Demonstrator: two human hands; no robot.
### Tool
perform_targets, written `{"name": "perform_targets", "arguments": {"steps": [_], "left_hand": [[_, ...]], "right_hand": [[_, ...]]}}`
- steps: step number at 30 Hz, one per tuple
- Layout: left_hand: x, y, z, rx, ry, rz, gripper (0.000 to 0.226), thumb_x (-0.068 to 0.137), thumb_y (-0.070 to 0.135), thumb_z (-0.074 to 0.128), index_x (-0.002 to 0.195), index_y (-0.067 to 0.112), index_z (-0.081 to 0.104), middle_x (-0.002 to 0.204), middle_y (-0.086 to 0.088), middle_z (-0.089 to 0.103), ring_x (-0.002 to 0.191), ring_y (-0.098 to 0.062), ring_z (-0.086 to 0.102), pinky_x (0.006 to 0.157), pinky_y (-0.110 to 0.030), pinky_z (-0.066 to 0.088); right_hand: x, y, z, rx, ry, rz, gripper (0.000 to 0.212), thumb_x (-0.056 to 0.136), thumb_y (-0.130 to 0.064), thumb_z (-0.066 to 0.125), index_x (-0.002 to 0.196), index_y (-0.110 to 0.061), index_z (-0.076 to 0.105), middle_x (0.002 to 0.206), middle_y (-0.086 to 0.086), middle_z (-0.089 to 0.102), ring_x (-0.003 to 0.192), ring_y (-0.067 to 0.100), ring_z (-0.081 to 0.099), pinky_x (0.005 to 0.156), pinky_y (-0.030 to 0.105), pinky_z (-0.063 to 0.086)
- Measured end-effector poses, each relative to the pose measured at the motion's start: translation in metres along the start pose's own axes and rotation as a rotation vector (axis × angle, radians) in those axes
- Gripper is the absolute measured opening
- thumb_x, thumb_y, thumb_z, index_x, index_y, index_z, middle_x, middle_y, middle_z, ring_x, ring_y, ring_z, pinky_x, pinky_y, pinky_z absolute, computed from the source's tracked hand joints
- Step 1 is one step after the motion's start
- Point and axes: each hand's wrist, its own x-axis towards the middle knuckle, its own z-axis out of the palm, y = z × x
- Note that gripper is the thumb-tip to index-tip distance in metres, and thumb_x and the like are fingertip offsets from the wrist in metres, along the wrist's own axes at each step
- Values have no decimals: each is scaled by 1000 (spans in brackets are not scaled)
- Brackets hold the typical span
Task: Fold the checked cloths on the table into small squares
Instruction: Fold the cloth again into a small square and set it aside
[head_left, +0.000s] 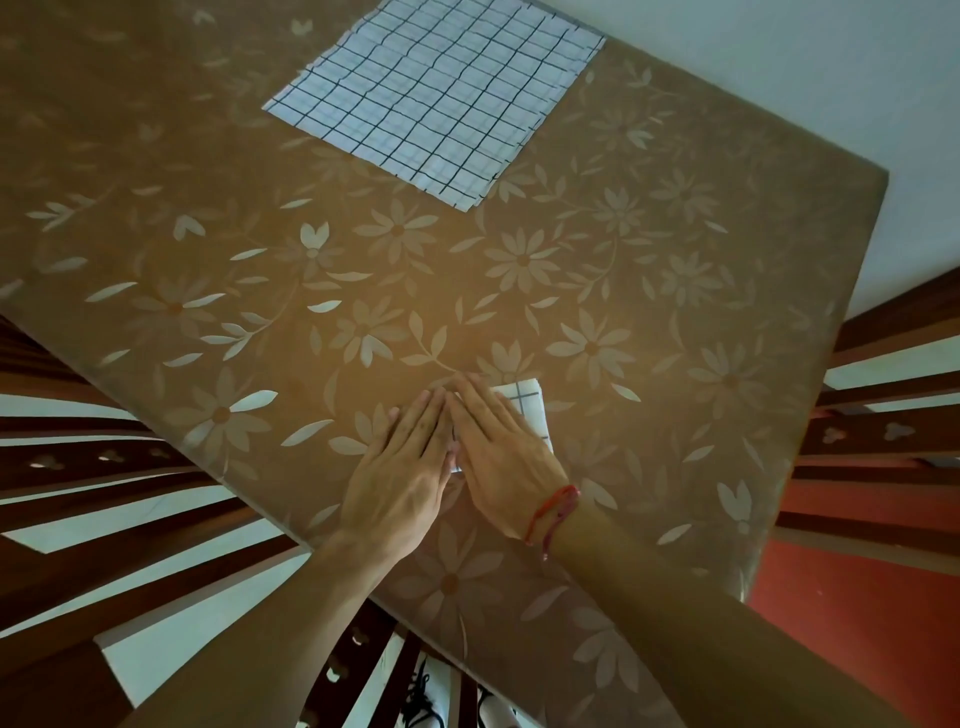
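Both hands flat, fingers straight: left hand, right hand pressing folded cloth near table front edge; step: creasing; next: fetch unfolded cloth far side

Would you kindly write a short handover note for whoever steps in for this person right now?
Left hand: open, fingers straight, lying flat beside the right hand at the folded cloth's left edge.
Right hand: open, flat, pressing down on the small folded cloth, which is mostly hidden under the hands, near the table's near edge.
Unfolded checked cloths: lying flat at the far side; layered edges suggest several.
Done: one cloth appears folded small and is being pressed flat.
Left: set it aside, then fold the far pile one by one.
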Motion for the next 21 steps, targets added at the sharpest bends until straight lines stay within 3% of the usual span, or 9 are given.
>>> {"name": "perform_targets", "arguments": {"steps": [6, 12, 17, 21], "left_hand": [[-3, -2, 3, 8, -31, -9, 61, 103, 39, 17, 150, 1, 28, 158, -12, 26, 148, -20, 18, 118, -43, 25], [-2, -1, 0, 34, -59, -7, 66, 102, 45, 18, 152, 3, 21, 161, -10, 19, 150, -19, 11, 120, -40, 18], [-2, -2, -2, 13, -74, -4, 63, 101, 40, 27, 151, 2, 25, 160, -13, 20, 149, -21, 14, 119, -42, 22], [-2, -1, -2, -21, -63, -19, 58, 101, 30, 20, 152, 3, 23, 161, -11, 19, 150, -20, 11, 120, -42, 20]], "right_hand": [[0, 2, 20, -29, -95, -1, 52, 103, -23, 21, 152, -4, 19, 160, 10, 15, 149, 18, 6, 122, 37, 13], [-2, 13, 18, -155, -161, 23, 57, 104, -34, 15, 152, -4, 17, 161, 13, 12, 149, 22, 3, 121, 42, 14], [-9, 21, 12, -139, -179, 98, 62, 103, -40, 13, 153, -4, 10, 161, 12, 7, 149, 21, 1, 121, 42, 12], [-31, 53, -5, -148, -240, 163, 64, 103, -45, 8, 153, -8, -4, 162, 7, -5, 149, 17, -10, 122, 41, 6]]}}
